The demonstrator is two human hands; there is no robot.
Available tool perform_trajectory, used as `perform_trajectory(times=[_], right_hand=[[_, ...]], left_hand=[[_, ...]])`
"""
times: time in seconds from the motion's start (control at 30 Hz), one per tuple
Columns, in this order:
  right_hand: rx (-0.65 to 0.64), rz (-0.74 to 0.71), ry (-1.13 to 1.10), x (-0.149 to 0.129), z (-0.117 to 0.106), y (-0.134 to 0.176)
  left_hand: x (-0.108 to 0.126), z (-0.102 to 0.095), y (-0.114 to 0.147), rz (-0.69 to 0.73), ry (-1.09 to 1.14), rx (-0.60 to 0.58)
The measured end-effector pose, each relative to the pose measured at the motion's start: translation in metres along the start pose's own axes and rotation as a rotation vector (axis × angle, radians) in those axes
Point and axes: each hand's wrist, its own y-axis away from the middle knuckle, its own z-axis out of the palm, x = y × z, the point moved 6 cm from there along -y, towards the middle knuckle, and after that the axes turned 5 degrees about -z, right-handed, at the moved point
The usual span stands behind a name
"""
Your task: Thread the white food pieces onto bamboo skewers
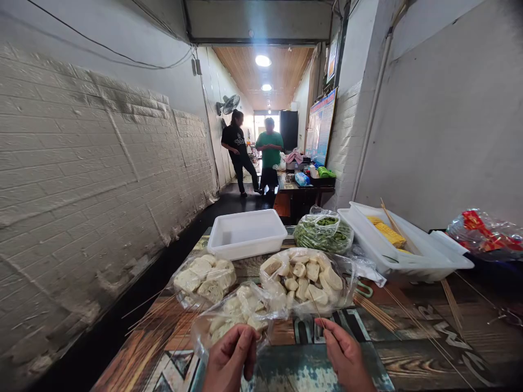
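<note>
My right hand [342, 354] pinches a thin wooden skewer [317, 307] between thumb and fingers, its tip slanting up over the bag of pale cut chunks [304, 277]. My left hand [232, 356] is closed, thumb against curled fingers, and what it holds, if anything, is hidden. It is in front of a nearer clear plastic bag of whitish pieces [235, 310]. Behind that on the left lies another bag of pale round pieces [204, 276]. Loose skewers [376, 313] lie on the table right of my right hand.
A white plastic tub [247, 234] stands at the table's far edge, beside a bag of green vegetables [324, 231]. Farther right, a white tray [429, 256] contains yellow corn-like pieces [386, 231]. Scissors [509, 316] lie at the right. Two people stand in the passage beyond.
</note>
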Motion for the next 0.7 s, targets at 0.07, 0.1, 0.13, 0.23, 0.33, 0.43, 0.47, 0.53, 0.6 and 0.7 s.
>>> perform_trajectory(times=[0.07,0.1,0.13,0.23,0.33,0.43,0.47,0.53,0.6,0.7], right_hand=[[-0.023,0.047,-0.036,0.004,0.0,0.001],[-0.035,0.059,-0.043,0.005,0.0,0.001],[-0.06,0.071,-0.05,0.006,0.001,0.001],[-0.088,0.087,-0.07,0.007,0.0,0.001],[-0.091,0.09,-0.078,0.006,-0.001,0.002],[-0.106,0.078,-0.08,0.003,0.0,0.002],[-0.105,0.066,-0.082,0.001,-0.001,0.003],[-0.099,0.041,-0.09,-0.005,-0.001,0.003],[-0.096,0.03,-0.096,-0.01,0.0,0.003],[-0.041,-0.01,-0.057,-0.017,-0.003,0.004]], left_hand=[[0.001,0.0,0.002,-0.001,0.001,-0.005],[0.002,0.0,0.003,-0.001,0.0,-0.006],[0.003,0.0,0.004,0.0,0.001,-0.006],[0.007,-0.001,0.008,-0.001,0.01,-0.007],[0.008,-0.001,0.009,-0.014,0.006,-0.028],[0.008,0.0,0.009,-0.031,-0.021,-0.062],[0.008,0.0,0.009,-0.033,-0.029,-0.065],[0.009,0.0,0.01,-0.031,-0.038,-0.061],[0.011,0.003,0.011,-0.031,-0.043,-0.062],[0.013,0.01,0.013,-0.038,-0.051,-0.076]])
